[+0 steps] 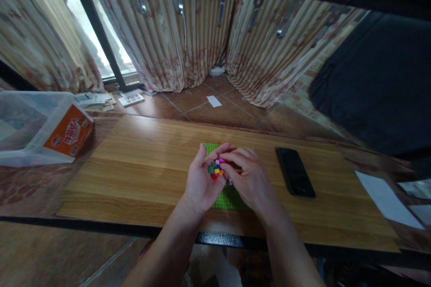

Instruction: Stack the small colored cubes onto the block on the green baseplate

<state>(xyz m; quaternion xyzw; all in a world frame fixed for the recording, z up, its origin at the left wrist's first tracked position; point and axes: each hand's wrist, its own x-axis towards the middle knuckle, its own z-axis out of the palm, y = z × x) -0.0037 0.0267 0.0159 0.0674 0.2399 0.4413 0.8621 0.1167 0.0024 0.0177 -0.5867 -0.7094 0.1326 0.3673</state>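
My left hand [202, 184] is palm up and cupped around a small heap of toy bricks [216, 170] in green, yellow, orange, red, blue and pink. Over that palm, my right hand [247, 177] pinches thumb and forefinger around a small pink brick [221, 160] at the heap's edge. Both hands hover above a bright green studded baseplate [230, 201], which lies on the wooden board and is largely covered by them. A few coloured bricks show beneath the right fingers; how they sit is hidden.
To the right of my hands, a black phone [295, 171] lies on the wooden board [134, 166]. A clear plastic bin [37, 121] with an orange label stands at the left. White paper [387, 197] lies at the right edge. Behind are striped curtains [195, 31] and a tiled floor.
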